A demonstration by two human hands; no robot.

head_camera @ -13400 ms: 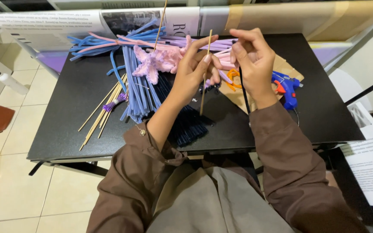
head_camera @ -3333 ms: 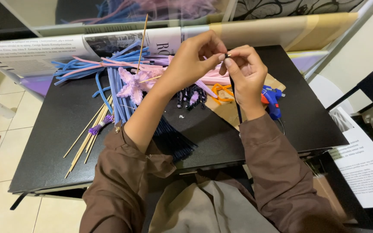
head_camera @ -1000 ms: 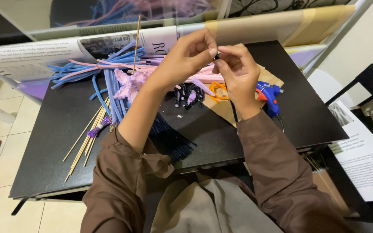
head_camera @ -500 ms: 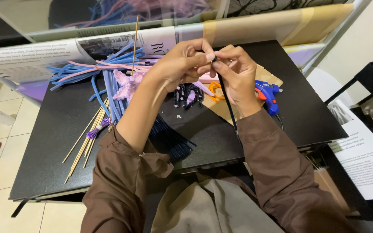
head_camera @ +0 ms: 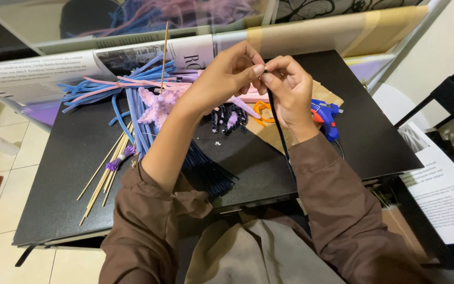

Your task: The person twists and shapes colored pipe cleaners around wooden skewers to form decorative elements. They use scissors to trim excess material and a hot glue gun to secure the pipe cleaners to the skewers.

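Black pipe cleaner is pinched at its top by both my left hand and right hand fingers above the desk; I'd twist it slowly, keeping it taut.

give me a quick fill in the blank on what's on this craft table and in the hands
1. Both hands, left hand and right hand, pinch the top of a thin ____ stem.
2. The glue gun by the right wrist is ____.
3. The wooden skewers lie on the table's ____ side.

Missing words: black; blue; left
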